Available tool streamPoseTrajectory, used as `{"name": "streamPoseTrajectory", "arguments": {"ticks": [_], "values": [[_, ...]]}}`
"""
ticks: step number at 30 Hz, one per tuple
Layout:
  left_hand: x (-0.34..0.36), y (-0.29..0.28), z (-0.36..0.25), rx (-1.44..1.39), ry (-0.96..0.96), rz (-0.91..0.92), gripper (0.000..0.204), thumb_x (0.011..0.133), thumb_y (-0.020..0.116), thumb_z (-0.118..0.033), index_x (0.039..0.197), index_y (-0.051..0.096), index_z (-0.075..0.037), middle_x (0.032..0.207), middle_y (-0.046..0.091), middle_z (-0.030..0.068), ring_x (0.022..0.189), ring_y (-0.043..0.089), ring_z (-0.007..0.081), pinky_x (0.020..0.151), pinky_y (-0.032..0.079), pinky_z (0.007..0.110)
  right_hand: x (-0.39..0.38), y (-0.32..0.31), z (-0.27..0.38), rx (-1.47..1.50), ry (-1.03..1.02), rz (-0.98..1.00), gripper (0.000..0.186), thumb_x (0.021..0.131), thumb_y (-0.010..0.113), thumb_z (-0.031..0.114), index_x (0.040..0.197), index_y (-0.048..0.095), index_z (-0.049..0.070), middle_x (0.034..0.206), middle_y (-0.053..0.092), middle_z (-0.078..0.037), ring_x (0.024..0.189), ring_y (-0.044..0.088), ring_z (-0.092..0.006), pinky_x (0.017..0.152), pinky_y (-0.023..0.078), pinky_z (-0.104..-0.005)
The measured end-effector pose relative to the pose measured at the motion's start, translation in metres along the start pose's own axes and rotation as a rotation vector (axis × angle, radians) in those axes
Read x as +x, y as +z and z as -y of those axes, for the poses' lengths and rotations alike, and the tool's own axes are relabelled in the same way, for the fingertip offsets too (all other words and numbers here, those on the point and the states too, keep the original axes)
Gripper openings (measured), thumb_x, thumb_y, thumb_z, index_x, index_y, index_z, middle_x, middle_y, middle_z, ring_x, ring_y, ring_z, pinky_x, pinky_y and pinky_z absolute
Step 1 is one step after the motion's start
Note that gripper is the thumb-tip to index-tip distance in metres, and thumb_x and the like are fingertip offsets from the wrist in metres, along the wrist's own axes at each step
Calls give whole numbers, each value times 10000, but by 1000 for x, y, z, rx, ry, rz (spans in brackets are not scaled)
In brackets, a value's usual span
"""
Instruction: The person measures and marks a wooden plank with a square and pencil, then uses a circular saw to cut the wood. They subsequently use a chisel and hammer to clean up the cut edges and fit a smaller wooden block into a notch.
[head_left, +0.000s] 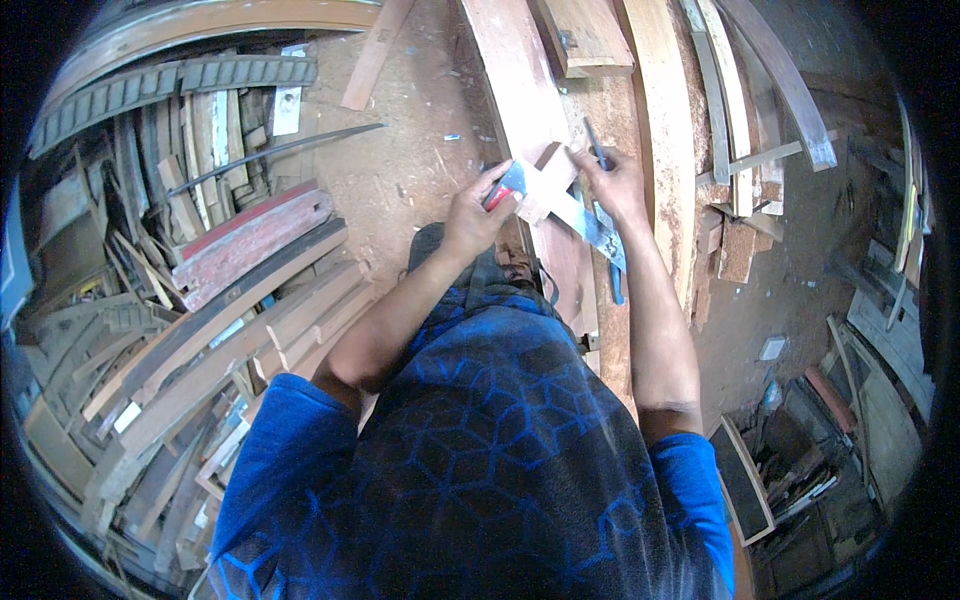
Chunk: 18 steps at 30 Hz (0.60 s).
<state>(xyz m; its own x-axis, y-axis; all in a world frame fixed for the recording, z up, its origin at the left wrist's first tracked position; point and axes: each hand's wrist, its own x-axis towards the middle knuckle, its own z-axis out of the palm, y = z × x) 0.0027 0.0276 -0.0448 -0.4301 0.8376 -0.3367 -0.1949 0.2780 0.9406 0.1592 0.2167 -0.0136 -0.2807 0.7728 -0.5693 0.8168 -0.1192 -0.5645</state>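
My left hand (474,212) is closed round the red and bluish end of a flat metal-bladed tool (592,228), whose exact kind I cannot make out. Its blade slants down to the right across a small pale wood block (556,172). Between the fingers of my right hand (617,183) is a thin dark pencil-like stick (595,143), pointing up and away from me. The right fingertips are at the block's far right side. Under both hands runs a long pale plank (520,75). A slim blue tool (617,284) lies beside the blade's lower end.
Long boards (660,120) and a thick wood piece (588,38) lie ahead to the right. Stacked timber (250,245), some painted red, fills the left side. Dark strips (790,80) lean at far right. A framed panel (742,480) lies lower right.
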Motion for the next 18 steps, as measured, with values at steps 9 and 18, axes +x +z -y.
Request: {"name": "streamPoseTrajectory", "arguments": {"ticks": [9,18], "values": [[-3,-1,-3,133,29,-33,528,955,725,-142,1416,562,56,1233,711,167,1135,664,163,983,528,310,-26,-11,17,551,-123,-70,433,1063,601,417,995,753,17,692,593,18,678,517,-73,641,409,-263],[-3,1,-3,139,47,-44,528,952,727,-164,1418,572,32,1231,717,167,1123,673,165,975,527,307,-54,-26,7,200,-467,276,265,970,715,166,1211,757,67,1165,751,-119,1044,713,-200,922,549,-334]]}}
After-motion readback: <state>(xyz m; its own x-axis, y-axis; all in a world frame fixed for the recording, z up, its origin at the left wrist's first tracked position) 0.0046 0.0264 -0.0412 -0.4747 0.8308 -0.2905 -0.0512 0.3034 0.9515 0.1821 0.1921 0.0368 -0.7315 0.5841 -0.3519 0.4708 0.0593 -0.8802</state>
